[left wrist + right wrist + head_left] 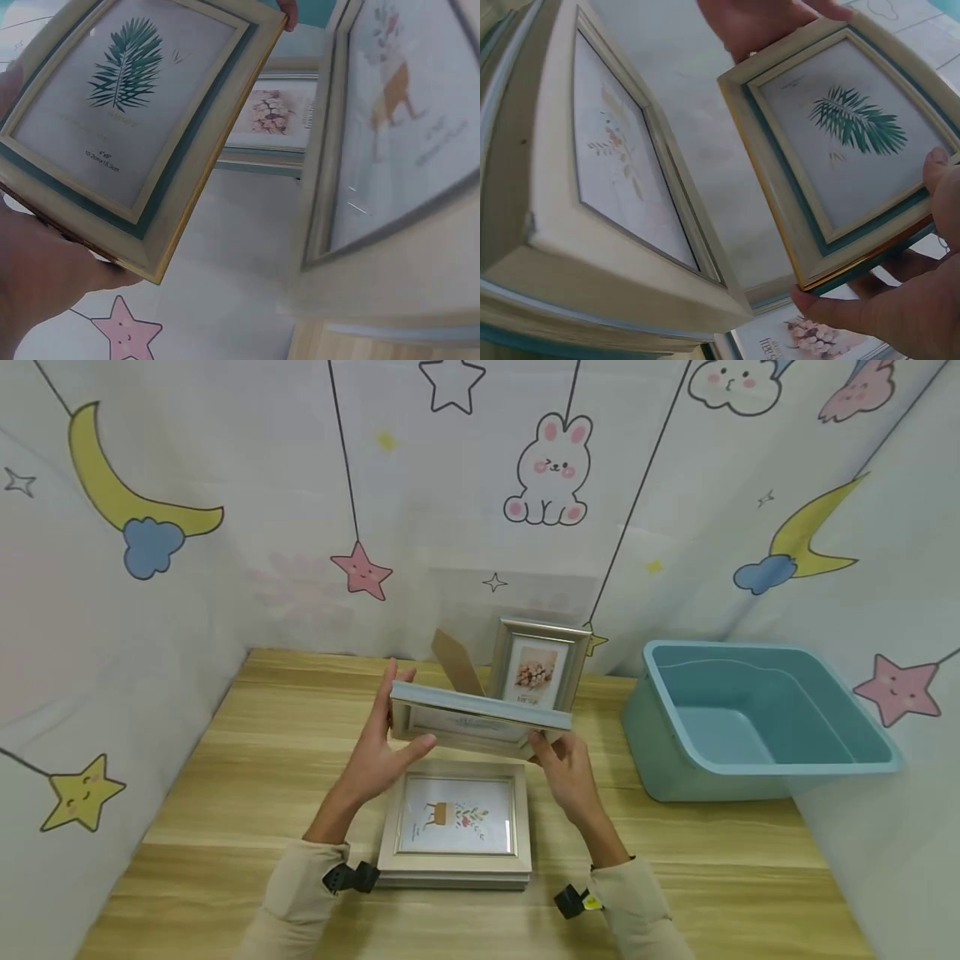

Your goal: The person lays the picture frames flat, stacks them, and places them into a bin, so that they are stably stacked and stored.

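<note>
Both hands hold a leaf-print frame (480,714) face down in the air above a stack of frames (455,827) near the table's front edge: the left hand (378,752) curls round its left end, and the right hand (570,772) pinches its right end. Held only at the ends, the frame could slip and strike the stack's glass, or swing back into the upright frame (538,664) at the rear edge. From the head view its print is hidden, and its cardboard stand (456,662) is partly cut off; the stack's frame count is unclear.

— What's on the wooden tabletop (247,777)?
— Stack of picture frames (454,827) at front, a silver frame (537,667) standing at the back, teal plastic tub (750,727) on the right.
</note>
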Demonstrator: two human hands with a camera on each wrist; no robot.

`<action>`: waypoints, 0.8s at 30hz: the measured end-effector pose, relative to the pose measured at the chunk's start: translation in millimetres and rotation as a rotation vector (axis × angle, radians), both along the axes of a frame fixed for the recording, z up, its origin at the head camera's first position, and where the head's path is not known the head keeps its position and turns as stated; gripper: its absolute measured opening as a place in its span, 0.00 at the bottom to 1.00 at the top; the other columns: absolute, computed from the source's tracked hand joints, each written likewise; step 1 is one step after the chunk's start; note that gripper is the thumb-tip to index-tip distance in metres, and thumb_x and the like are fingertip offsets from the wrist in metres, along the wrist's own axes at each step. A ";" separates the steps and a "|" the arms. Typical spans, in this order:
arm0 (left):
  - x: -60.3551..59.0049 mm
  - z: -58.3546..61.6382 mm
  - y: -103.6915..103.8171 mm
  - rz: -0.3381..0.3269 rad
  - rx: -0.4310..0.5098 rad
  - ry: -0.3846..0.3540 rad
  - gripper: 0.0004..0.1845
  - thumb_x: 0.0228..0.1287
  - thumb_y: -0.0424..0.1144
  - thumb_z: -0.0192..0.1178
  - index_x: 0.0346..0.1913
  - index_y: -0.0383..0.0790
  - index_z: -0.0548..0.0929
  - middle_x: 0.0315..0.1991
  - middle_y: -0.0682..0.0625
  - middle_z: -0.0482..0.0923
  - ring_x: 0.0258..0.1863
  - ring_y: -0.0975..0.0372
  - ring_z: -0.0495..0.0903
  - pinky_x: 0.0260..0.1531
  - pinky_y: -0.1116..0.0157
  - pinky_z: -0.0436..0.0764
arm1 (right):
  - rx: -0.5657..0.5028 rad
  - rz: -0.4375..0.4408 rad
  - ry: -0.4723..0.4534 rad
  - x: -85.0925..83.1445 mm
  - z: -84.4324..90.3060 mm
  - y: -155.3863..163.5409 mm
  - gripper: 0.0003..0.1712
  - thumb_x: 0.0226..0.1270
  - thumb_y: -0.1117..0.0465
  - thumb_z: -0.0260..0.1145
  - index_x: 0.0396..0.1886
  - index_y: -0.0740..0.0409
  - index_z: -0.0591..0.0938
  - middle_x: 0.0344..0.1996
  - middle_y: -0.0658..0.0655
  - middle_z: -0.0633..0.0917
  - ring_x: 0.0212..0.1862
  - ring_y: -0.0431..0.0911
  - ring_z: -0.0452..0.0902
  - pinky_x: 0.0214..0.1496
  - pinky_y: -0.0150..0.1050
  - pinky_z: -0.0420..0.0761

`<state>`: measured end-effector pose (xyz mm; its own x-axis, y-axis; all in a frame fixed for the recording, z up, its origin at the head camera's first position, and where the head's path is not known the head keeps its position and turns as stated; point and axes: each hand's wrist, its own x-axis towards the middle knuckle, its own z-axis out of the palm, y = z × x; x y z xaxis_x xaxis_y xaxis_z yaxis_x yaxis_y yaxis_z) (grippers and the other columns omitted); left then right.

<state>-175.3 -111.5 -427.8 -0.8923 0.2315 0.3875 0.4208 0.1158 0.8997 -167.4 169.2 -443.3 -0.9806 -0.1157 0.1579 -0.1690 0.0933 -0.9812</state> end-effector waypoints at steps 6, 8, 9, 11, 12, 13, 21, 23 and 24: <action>-14.5 22.8 -3.8 -0.171 0.006 0.076 0.70 0.51 0.61 0.73 0.80 0.54 0.26 0.82 0.42 0.42 0.80 0.45 0.42 0.74 0.35 0.42 | -0.017 -0.010 0.148 8.3 -6.6 -0.4 0.16 0.75 0.66 0.58 0.59 0.64 0.78 0.52 0.47 0.84 0.54 0.38 0.79 0.54 0.48 0.84; -20.1 28.2 -6.6 -0.247 -0.003 0.104 0.73 0.49 0.62 0.74 0.79 0.53 0.24 0.82 0.41 0.39 0.80 0.43 0.43 0.73 0.34 0.46 | -0.021 -0.020 0.197 10.0 -9.3 0.3 0.14 0.74 0.67 0.60 0.55 0.55 0.82 0.49 0.40 0.84 0.52 0.36 0.79 0.52 0.41 0.84; -22.4 30.3 -8.2 -0.289 -0.003 0.110 0.75 0.48 0.61 0.75 0.79 0.53 0.23 0.82 0.41 0.38 0.80 0.42 0.42 0.73 0.34 0.48 | -0.031 -0.016 0.222 10.4 -10.9 0.9 0.13 0.73 0.67 0.60 0.52 0.51 0.83 0.48 0.38 0.84 0.52 0.35 0.78 0.52 0.38 0.83; -26.1 33.6 -11.2 -0.370 -0.006 0.109 0.77 0.45 0.61 0.76 0.78 0.53 0.22 0.82 0.42 0.35 0.80 0.43 0.41 0.74 0.39 0.52 | -0.050 0.002 0.287 10.1 -13.9 2.6 0.15 0.73 0.67 0.61 0.51 0.44 0.83 0.49 0.41 0.85 0.53 0.36 0.78 0.54 0.34 0.81; -27.3 34.7 -12.7 -0.413 -0.004 0.107 0.78 0.44 0.62 0.76 0.78 0.53 0.21 0.82 0.42 0.33 0.80 0.44 0.39 0.75 0.43 0.53 | -0.061 0.020 0.330 9.5 -15.6 4.0 0.15 0.73 0.66 0.61 0.50 0.42 0.83 0.50 0.44 0.85 0.55 0.37 0.79 0.56 0.32 0.80; -28.2 35.5 -14.0 -0.456 0.003 0.105 0.78 0.43 0.62 0.76 0.78 0.52 0.20 0.82 0.42 0.31 0.81 0.46 0.37 0.77 0.48 0.53 | -0.072 0.042 0.377 8.7 -17.3 5.6 0.14 0.73 0.65 0.61 0.50 0.44 0.84 0.52 0.47 0.85 0.56 0.38 0.79 0.58 0.33 0.80; -27.7 37.1 -13.0 -0.634 -0.010 0.151 0.79 0.44 0.65 0.73 0.77 0.45 0.19 0.81 0.39 0.22 0.81 0.64 0.32 0.78 0.71 0.45 | -0.141 0.135 0.621 0.2 -22.8 15.1 0.14 0.71 0.64 0.61 0.51 0.69 0.81 0.56 0.56 0.85 0.63 0.46 0.79 0.64 0.35 0.77; -25.4 38.5 -10.4 -0.621 -0.031 0.175 0.78 0.44 0.65 0.73 0.77 0.44 0.20 0.81 0.40 0.23 0.82 0.61 0.32 0.78 0.69 0.45 | -0.151 0.127 0.667 -1.3 -23.0 15.8 0.14 0.70 0.66 0.62 0.50 0.70 0.82 0.55 0.58 0.86 0.62 0.47 0.79 0.65 0.36 0.77; -24.4 39.2 -9.2 -0.614 -0.036 0.187 0.79 0.43 0.65 0.73 0.78 0.43 0.21 0.81 0.41 0.24 0.82 0.59 0.32 0.78 0.68 0.44 | -0.156 0.120 0.688 -2.1 -22.9 16.0 0.13 0.69 0.67 0.62 0.49 0.71 0.82 0.54 0.59 0.86 0.62 0.48 0.80 0.67 0.38 0.76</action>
